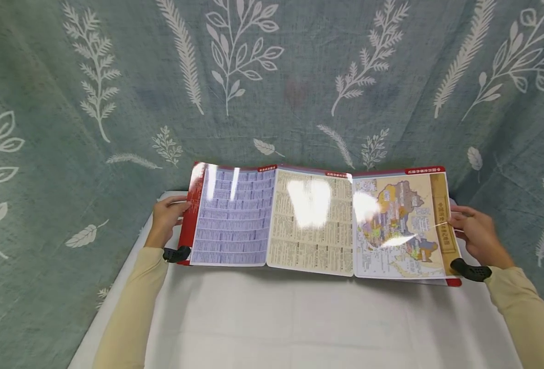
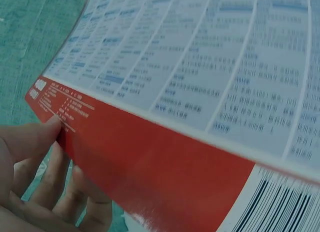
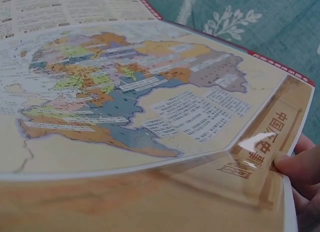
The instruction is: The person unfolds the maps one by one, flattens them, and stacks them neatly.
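A glossy folding chart (image 1: 311, 220) is spread wide between both hands, with lilac, cream and map panels side by side. At its red left edge, the left hand (image 1: 165, 218) pinches the sheet. The left wrist view shows the thumb on the red strip (image 2: 140, 157), near small white print, with the other fingers beneath. On the opposite side, the right hand (image 1: 477, 231) grips the brown border beside the coloured map (image 3: 110, 87). In the right wrist view the thumb presses on that border; the fingers behind it are mostly hidden. Another layer with a red corner shows under the map panel.
A white-covered table (image 1: 290, 323) lies under and in front of the chart. Behind and at the sides hangs green-grey cloth (image 1: 295, 102) with white leaf patterns. Black bands (image 1: 471, 270) sit on both wrists. Bright glare hides parts of the print.
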`<act>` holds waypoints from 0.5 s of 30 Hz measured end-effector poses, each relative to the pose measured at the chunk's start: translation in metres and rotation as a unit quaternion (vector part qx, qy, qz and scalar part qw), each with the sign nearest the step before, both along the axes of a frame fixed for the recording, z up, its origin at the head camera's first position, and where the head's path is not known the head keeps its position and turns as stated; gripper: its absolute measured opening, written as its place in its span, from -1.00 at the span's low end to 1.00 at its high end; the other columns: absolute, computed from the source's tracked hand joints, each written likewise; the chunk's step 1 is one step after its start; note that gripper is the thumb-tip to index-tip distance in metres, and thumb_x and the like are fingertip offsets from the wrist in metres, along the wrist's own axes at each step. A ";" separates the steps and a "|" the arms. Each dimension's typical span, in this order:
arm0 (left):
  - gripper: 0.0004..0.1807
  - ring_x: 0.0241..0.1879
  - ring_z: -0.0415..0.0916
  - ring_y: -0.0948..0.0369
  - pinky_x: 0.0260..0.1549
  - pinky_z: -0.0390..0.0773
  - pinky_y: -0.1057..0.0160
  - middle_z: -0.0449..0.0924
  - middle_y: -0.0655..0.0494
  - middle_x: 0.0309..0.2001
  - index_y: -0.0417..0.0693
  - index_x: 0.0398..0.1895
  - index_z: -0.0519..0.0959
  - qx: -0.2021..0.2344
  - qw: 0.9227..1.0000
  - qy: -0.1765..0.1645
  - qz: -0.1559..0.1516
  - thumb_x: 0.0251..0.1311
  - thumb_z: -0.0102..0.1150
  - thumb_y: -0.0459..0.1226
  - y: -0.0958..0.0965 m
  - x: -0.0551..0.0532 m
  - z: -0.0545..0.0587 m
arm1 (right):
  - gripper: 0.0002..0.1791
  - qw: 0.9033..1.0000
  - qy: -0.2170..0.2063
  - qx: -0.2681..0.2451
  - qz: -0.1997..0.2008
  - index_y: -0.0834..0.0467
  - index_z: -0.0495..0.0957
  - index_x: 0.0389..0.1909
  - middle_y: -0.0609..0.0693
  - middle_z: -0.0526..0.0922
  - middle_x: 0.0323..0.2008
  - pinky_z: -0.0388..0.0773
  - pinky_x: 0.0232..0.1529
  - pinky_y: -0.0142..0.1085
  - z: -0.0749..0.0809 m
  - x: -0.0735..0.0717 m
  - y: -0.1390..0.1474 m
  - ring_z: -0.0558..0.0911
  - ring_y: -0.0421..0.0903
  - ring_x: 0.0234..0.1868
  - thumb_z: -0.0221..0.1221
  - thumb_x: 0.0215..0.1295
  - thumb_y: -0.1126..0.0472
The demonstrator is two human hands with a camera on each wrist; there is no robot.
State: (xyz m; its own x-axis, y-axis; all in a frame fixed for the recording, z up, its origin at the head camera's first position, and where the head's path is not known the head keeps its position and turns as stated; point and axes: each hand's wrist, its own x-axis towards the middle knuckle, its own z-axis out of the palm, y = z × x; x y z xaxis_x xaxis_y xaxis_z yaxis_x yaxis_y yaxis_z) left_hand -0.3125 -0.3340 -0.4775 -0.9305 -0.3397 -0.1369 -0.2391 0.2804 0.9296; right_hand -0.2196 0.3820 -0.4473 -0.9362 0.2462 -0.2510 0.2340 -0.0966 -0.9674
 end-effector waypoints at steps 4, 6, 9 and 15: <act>-0.57 -0.28 0.56 0.20 -0.49 0.55 0.28 0.62 0.10 -0.12 0.09 0.03 0.61 0.001 1.000 -0.006 0.025 0.10 0.30 0.01 -0.004 -0.008 -0.010 | -0.77 1.000 -0.011 0.006 -0.002 -0.01 0.46 -0.18 -0.25 0.61 -0.45 0.52 -0.46 -0.43 -0.001 -0.002 0.002 0.59 -0.31 -0.42 0.07 0.31 0.40; -0.61 -0.31 0.58 0.22 -0.50 0.55 0.29 0.63 0.09 -0.15 0.07 0.00 0.63 0.006 1.000 0.002 0.026 0.12 0.29 -0.03 -0.003 -0.009 -0.012 | -0.78 1.000 -0.013 0.014 -0.003 -0.02 0.45 -0.17 -0.26 0.59 -0.44 0.53 -0.45 -0.44 -0.002 -0.004 0.001 0.58 -0.32 -0.41 0.07 0.32 0.39; -0.70 -0.39 0.61 0.19 -0.56 0.57 0.26 0.66 0.03 -0.19 -0.02 -0.06 0.66 0.026 0.999 0.029 0.033 0.14 0.30 -0.16 -0.002 -0.011 -0.014 | -0.78 0.999 -0.015 0.037 0.000 0.00 0.43 -0.15 -0.27 0.58 -0.44 0.54 -0.44 -0.45 -0.004 -0.008 -0.001 0.58 -0.33 -0.41 0.05 0.32 0.39; -0.69 -0.31 0.61 0.13 -0.38 0.64 0.16 0.63 -0.09 -0.14 -0.19 -0.01 0.61 0.037 0.998 0.046 -0.009 0.17 0.24 -0.29 0.001 -0.006 -0.015 | -0.77 0.996 -0.019 0.087 0.017 0.04 0.40 -0.11 -0.31 0.58 -0.48 0.56 -0.45 -0.44 -0.009 -0.019 -0.005 0.58 -0.35 -0.43 0.01 0.33 0.41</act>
